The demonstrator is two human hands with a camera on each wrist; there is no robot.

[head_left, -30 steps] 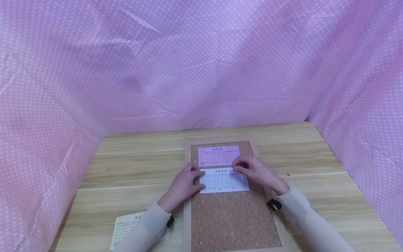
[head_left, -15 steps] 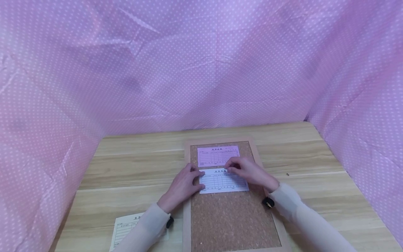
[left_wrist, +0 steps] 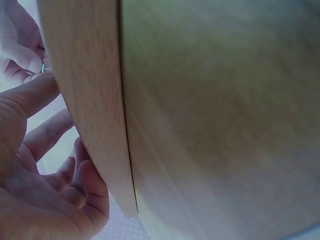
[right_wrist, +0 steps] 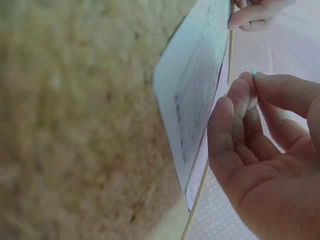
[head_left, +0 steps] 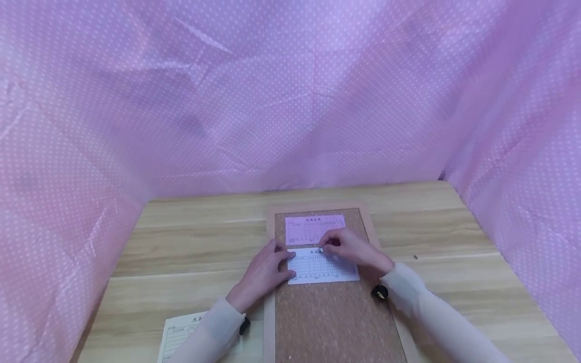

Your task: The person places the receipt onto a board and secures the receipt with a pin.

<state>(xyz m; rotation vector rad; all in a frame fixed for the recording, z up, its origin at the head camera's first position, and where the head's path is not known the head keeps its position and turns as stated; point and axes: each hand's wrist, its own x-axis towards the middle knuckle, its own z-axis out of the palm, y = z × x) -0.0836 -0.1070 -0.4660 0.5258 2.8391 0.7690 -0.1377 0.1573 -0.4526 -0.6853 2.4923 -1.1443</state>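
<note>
A white printed slip (head_left: 313, 267) lies on the framed cork board (head_left: 336, 327), just below a pink printed slip (head_left: 297, 232). My left hand (head_left: 263, 272) rests at the slip's left edge, with thumb and forefinger touching it near its corners. Over the middle of the slip's top edge, my right hand (head_left: 351, 248) pinches a tiny green push pin (right_wrist: 254, 73) between thumb and forefinger. Only a small end of the pin shows. In the right wrist view the white slip (right_wrist: 192, 85) is seen at a steep slant, with the pinching fingertips beside it.
Another printed slip (head_left: 179, 333) lies on the wooden table (head_left: 204, 237) at the lower left, partly under the left sleeve. A tiny dark object (head_left: 415, 257) sits right of the board. Pink dotted cloth (head_left: 290, 101) hangs behind and at both sides.
My right hand has moved left along the white slip's top edge, from near its right part to its middle. The left hand stays in place. The head view has tilted slightly up.
</note>
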